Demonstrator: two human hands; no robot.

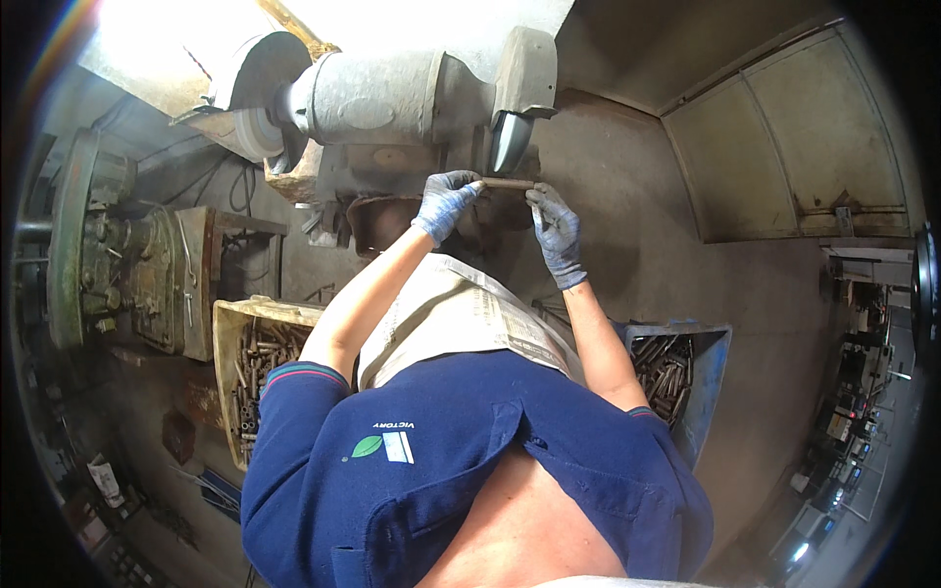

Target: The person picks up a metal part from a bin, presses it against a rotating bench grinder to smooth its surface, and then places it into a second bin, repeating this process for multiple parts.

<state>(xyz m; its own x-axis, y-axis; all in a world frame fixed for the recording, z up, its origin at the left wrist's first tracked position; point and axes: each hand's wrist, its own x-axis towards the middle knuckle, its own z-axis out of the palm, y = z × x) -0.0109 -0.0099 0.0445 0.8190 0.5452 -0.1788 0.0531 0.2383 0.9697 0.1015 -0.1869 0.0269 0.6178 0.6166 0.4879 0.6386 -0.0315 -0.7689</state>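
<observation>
Rod [507, 183] — a short brownish metal bar — sits in the upper middle of the frame, held level just below the right-hand wheel guard [522, 73] of the bench grinder [392, 98]. Its long axis runs left to right across the picture, nearly horizontal, and that is the relation I keep my eye on: the bar lies crosswise to both forearms, spanning the gap between the two gloved hands.

My left hand [446, 203] pinches the left end, fingers curled closed around it. My right hand [556, 232] meets the right end from below with its fingertips; the glove hides the contact, so I judge it a light closed pinch rather than a full wrap. Both hands are about equally near the bar, one at each end, with the middle bare under the shiny dark lip [510, 137] of the guard. Whether the bar touches the wheel itself I cannot tell (the guard covers that spot).

Lower in the frame a printed cloth apron [461, 314] hangs between my arms. A cream bin [227, 323] of similar rods stands at centre left, and a blue bin [714, 363] of them at centre right — both well apart from the hands.
</observation>
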